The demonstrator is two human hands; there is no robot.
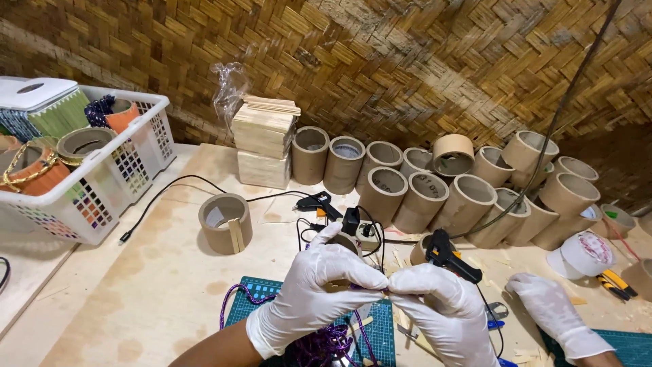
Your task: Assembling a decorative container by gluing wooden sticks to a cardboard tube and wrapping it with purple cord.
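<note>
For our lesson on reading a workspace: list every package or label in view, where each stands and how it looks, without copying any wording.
Clear plastic bag: rear of the table, crumpled open over stacked pale wooden sticks.
Tape roll: right side, round, white with a reddish printed label.
White box lid: in the white basket at left, rectangular.
No signs or screens.

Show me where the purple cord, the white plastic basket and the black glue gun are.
purple cord [319, 346], head view, on the bundle below the left hand.
white plastic basket [129, 173], head view, on its latticed front wall.
black glue gun [445, 255], head view, on its body.
</note>
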